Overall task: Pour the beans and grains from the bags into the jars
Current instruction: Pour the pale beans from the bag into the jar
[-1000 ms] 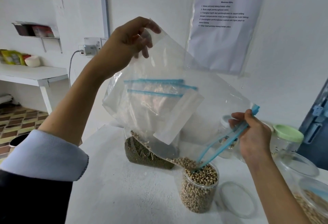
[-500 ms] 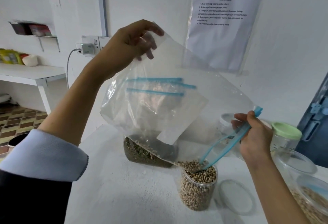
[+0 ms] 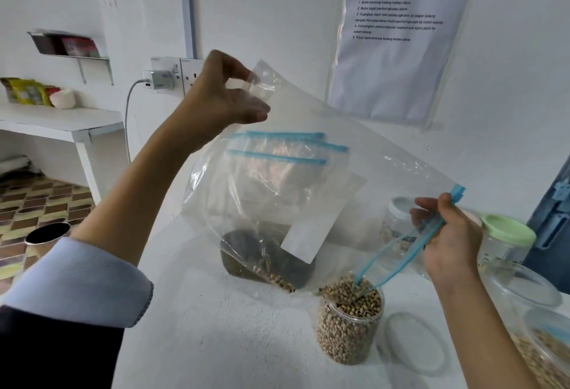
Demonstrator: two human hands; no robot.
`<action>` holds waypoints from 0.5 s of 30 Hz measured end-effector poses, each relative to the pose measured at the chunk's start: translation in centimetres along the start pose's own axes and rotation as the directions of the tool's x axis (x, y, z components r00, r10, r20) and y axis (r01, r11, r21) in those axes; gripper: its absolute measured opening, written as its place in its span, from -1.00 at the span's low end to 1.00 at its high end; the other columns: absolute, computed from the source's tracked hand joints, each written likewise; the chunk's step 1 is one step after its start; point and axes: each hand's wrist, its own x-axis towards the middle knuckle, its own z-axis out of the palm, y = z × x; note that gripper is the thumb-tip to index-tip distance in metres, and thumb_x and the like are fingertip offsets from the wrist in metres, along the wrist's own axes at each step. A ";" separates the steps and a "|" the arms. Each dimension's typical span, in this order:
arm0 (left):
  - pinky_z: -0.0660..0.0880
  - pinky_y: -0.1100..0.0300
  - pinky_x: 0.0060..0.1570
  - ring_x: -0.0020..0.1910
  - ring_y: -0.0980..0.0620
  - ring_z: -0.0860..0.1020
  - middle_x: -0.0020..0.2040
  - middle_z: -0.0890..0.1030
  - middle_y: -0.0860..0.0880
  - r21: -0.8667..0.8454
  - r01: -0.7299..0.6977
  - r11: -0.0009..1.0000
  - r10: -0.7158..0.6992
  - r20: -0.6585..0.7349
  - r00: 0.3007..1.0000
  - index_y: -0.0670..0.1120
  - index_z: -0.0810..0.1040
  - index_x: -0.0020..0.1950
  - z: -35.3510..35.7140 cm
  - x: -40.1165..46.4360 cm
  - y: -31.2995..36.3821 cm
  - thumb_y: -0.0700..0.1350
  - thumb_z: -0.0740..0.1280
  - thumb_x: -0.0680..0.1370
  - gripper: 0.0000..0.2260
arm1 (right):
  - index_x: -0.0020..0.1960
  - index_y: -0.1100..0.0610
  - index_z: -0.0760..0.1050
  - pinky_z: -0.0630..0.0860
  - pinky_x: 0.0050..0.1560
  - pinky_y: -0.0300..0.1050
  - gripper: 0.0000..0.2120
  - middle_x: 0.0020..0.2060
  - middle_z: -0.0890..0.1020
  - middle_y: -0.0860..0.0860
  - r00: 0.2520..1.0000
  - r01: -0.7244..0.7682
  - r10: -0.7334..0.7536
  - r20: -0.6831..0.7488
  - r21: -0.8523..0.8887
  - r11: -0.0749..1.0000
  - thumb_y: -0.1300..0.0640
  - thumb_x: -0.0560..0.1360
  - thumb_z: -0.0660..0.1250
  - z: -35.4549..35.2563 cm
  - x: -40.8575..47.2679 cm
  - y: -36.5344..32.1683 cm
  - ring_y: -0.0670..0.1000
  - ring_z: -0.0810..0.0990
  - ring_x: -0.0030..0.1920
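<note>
A large clear zip bag [image 3: 385, 179] hangs tilted over the white table, its blue zip mouth reaching into a clear jar [image 3: 350, 327] full of pale black-eyed beans. My left hand [image 3: 222, 95] pinches the bag's raised bottom corner. My right hand [image 3: 447, 234] grips the blue zip edge beside the jar. A few beans [image 3: 277, 280] lie along the bag's lower fold. Behind and seen through it stand more zip bags, one holding dark green beans [image 3: 246, 265].
The jar's clear lid [image 3: 413, 345] lies flat to its right. A green-lidded jar [image 3: 505, 240] and a white-lidded jar [image 3: 398, 219] stand at the back right. A wide clear container with grains [image 3: 543, 342] sits at the right edge. A wall socket with charger [image 3: 160, 80] is behind.
The beans have slid further toward the mouth, leaving only a few in the bag. My left hand has shifted its hold on the raised corner.
</note>
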 end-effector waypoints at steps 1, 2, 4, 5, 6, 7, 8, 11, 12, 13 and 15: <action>0.61 0.19 -0.06 -0.09 0.00 0.66 0.11 0.48 -0.02 0.003 0.030 1.000 -0.030 -0.004 1.000 -0.03 0.30 0.05 -0.1 -0.1 -0.2 -0.35 0.48 0.33 -0.52 | -0.43 0.11 0.58 0.54 -0.10 -0.17 -0.57 -0.46 0.64 -0.05 1.000 -0.005 0.005 0.000 0.013 1.000 0.17 0.60 0.23 -0.1 0.0 0.0 -0.10 0.57 -0.42; 0.61 0.17 -0.01 -0.04 0.00 0.65 0.16 0.49 -0.03 0.026 0.077 0.997 -0.077 0.015 0.997 -0.06 0.32 0.12 -0.2 -0.1 -0.3 -0.29 0.49 0.29 -0.48 | -0.46 0.11 0.58 0.54 -0.12 -0.17 -0.54 -0.46 0.63 -0.05 1.000 -0.008 0.008 -0.002 0.025 1.000 0.17 0.60 0.23 -0.2 0.1 0.0 -0.10 0.56 -0.42; 0.58 0.20 0.06 0.06 0.04 0.62 0.17 0.55 -0.08 0.088 0.165 0.982 -0.175 0.113 0.978 -0.15 0.42 0.20 -0.4 -0.4 -0.7 -0.26 0.49 0.26 -0.46 | -0.42 0.10 0.56 0.54 -0.15 -0.19 -0.58 -0.47 0.62 -0.05 1.000 -0.010 0.010 -0.010 0.032 0.999 0.16 0.60 0.24 -0.4 0.2 0.1 -0.10 0.56 -0.43; 0.57 0.25 0.05 0.08 0.07 0.60 0.15 0.58 -0.07 0.139 0.184 0.973 -0.207 0.179 0.962 -0.14 0.47 0.17 -0.4 -0.7 -1.0 -0.32 0.48 0.29 -0.52 | -0.42 0.11 0.56 0.54 -0.17 -0.20 -0.59 -0.47 0.62 -0.05 1.000 -0.012 0.012 -0.013 0.026 1.000 0.16 0.60 0.24 -0.4 0.3 0.1 -0.10 0.56 -0.43; 0.57 0.29 0.04 0.11 0.07 0.58 0.13 0.59 -0.06 0.206 0.189 0.960 -0.236 0.239 0.942 -0.12 0.52 0.11 -0.4 -1.0 -1.3 -0.37 0.46 0.32 -0.60 | -0.44 0.11 0.56 0.53 -0.19 -0.21 -0.57 -0.47 0.62 -0.05 1.000 -0.015 0.015 -0.014 0.018 1.000 0.15 0.60 0.25 -0.5 0.4 0.2 -0.10 0.56 -0.43; 0.55 0.31 0.04 0.12 0.04 0.57 0.13 0.59 -0.04 0.274 0.177 0.945 -0.252 0.271 0.929 -0.11 0.56 0.06 -0.4 -1.2 -1.8 -0.38 0.44 0.36 -0.67 | -0.46 0.11 0.57 0.53 -0.20 -0.21 -0.56 -0.47 0.63 -0.05 1.000 -0.019 0.019 -0.015 0.016 1.000 0.15 0.59 0.25 -0.5 0.5 0.2 -0.10 0.56 -0.44; 0.53 0.34 0.04 0.12 0.02 0.56 0.12 0.59 -0.03 0.319 0.161 0.934 -0.254 0.273 0.928 -0.12 0.59 0.02 -0.3 -1.4 -2.3 -0.37 0.43 0.39 -0.74 | -0.45 0.11 0.57 0.53 -0.20 -0.22 -0.56 -0.47 0.63 -0.04 1.000 -0.023 0.023 -0.015 0.016 1.000 0.15 0.59 0.25 -0.6 0.5 0.2 -0.10 0.56 -0.44; 0.52 0.41 -0.12 -0.08 0.08 0.61 -0.10 0.66 -0.07 0.275 0.122 0.954 -0.176 0.182 0.967 -0.18 0.60 -0.08 0.4 -1.6 -3.6 -0.30 0.36 0.50 -0.94 | -0.40 0.10 0.56 0.54 -0.19 -0.23 -0.61 -0.46 0.63 -0.05 1.000 -0.021 0.021 -0.009 0.006 1.000 0.15 0.60 0.24 -0.4 0.5 0.3 -0.10 0.56 -0.43; 0.52 0.36 -0.17 -0.20 0.11 0.61 -0.21 0.65 -0.05 0.249 0.130 0.960 -0.167 0.137 0.976 -0.16 0.57 -0.12 0.5 -1.5 -4.1 -0.31 0.31 0.54 -0.90 | -0.36 0.12 0.56 0.55 -0.19 -0.24 -0.64 -0.45 0.63 -0.05 1.000 -0.017 0.017 -0.003 -0.003 1.000 0.15 0.60 0.24 -0.4 0.5 0.4 -0.10 0.56 -0.42; 0.52 0.27 -0.19 -0.28 0.09 0.60 -0.30 0.62 -0.04 0.251 0.139 0.958 -0.169 0.099 0.981 -0.13 0.54 -0.13 0.6 -1.3 -4.7 -0.33 0.24 0.57 -0.84 | -0.31 0.14 0.54 0.55 -0.19 -0.24 -0.68 -0.45 0.64 -0.06 1.000 -0.014 0.014 0.000 -0.012 1.000 0.15 0.60 0.23 -0.2 0.4 0.5 -0.11 0.56 -0.42; 0.49 0.14 -0.23 -0.34 0.00 0.49 -0.33 0.52 -0.04 0.289 0.127 0.949 -0.164 0.108 0.980 -0.05 0.48 -0.08 0.8 -1.2 -5.5 -0.27 0.19 0.61 -0.84 | -0.28 0.16 0.51 0.54 -0.22 -0.26 -0.71 -0.45 0.64 -0.06 1.000 -0.010 0.010 -0.004 -0.026 1.000 0.16 0.61 0.22 0.0 0.4 0.6 -0.13 0.56 -0.44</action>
